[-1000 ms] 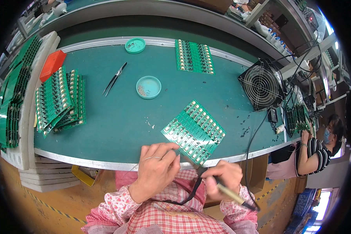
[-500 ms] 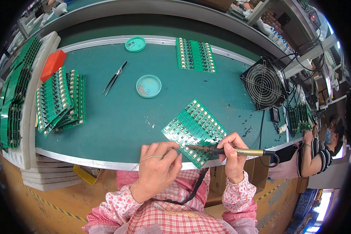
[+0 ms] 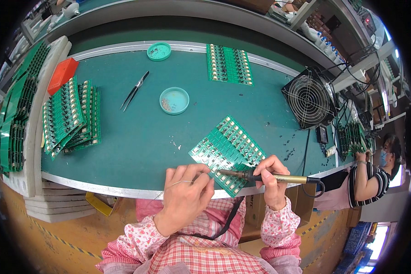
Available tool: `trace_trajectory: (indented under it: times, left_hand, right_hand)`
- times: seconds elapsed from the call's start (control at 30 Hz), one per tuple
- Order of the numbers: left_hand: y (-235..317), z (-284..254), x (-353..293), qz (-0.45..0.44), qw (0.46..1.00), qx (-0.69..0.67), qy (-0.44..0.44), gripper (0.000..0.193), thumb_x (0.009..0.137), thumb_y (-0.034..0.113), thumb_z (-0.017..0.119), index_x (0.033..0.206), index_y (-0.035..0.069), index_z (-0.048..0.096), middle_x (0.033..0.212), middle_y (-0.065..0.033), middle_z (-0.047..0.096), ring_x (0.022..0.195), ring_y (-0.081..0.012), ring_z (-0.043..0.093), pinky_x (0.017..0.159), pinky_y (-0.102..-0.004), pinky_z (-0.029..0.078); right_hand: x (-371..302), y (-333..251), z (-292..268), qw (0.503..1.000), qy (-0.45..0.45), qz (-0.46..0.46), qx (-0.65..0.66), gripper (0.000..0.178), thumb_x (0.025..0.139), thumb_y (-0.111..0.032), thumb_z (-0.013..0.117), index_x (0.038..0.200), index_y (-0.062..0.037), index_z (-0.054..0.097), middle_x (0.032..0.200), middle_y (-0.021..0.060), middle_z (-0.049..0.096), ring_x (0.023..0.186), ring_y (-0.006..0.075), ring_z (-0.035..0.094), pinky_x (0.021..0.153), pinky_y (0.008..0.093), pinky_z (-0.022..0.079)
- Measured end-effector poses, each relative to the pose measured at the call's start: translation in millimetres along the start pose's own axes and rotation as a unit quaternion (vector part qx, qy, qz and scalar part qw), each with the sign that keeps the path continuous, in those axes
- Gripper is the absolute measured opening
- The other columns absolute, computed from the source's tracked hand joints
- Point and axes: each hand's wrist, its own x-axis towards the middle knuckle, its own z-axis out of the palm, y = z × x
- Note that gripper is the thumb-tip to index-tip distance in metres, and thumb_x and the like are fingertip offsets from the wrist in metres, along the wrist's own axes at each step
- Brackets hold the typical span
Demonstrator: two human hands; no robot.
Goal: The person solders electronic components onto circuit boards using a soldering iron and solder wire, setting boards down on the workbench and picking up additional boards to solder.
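Note:
A green circuit board panel (image 3: 228, 145) with rows of white and black parts lies tilted at the table's front edge. My right hand (image 3: 272, 182) grips a soldering iron (image 3: 287, 178), its tip pointing left onto the panel's near part. My left hand (image 3: 185, 192) is closed in a pinch beside the tip, at the panel's left edge. A thin solder wire (image 3: 181, 182) runs across its fingers; the wire's end at the tip is too small to make out.
Tweezers (image 3: 134, 91) and two round green dishes (image 3: 174, 111) (image 3: 159, 52) lie farther back. Board stacks (image 3: 71, 119) and a red box (image 3: 62, 76) stand left. Another panel (image 3: 229, 65) lies at the back. A black fan (image 3: 308, 98) stands right, near a co-worker (image 3: 372, 178).
My hands, the soldering iron and the panel have hardly moved. At the right, the co-worker's head and arm have shifted slightly.

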Motion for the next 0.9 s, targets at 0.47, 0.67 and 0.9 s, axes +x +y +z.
trace_trajectory:
  times: [0.47, 0.67, 0.9]
  left_hand:
    - [-2, 1, -3, 0.017, 1.0, -0.001, 0.004, 0.015, 0.079, 0.007, 0.072, 0.073, 0.009, 0.058, 0.103, 0.0015, 0.066, 0.082, -0.0195, 0.055, 0.074, -0.0354, 0.037]
    - [-4, -4, -2, 0.019, 1.0, 0.005, 0.001, 0.015, 0.078, 0.008, 0.072, 0.074, 0.009, 0.058, 0.104, 0.0016, 0.066, 0.084, -0.0198, 0.055, 0.075, -0.0365, 0.037]
    - [-5, 2, -6, 0.043, 0.998, 0.038, 0.02, 0.013, 0.082, 0.015, 0.071, 0.077, 0.01, 0.059, 0.107, 0.0024, 0.066, 0.088, -0.019, 0.058, 0.076, -0.0374, 0.039]
  right_hand:
    - [-5, 4, -3, 0.999, 0.032, 0.002, 0.015, 0.029, 0.094, -0.028, 0.057, 0.085, 0.0, 0.059, 0.061, 0.0007, 0.055, 0.05, 0.005, 0.048, 0.047, 0.0214, 0.035]
    - [-5, 28, -12, 0.981, 0.13, -0.014, 0.143, 0.028, 0.096, -0.029, 0.052, 0.087, -0.0026, 0.054, 0.066, 0.0017, 0.05, 0.048, 0.0072, 0.045, 0.046, 0.023, 0.035]
    - [-5, 32, 7, 0.955, 0.285, -0.057, 0.055, 0.017, 0.102, -0.019, 0.045, 0.105, -0.0044, 0.053, 0.075, 0.0025, 0.051, 0.065, 0.0089, 0.05, 0.059, 0.0228, 0.041]
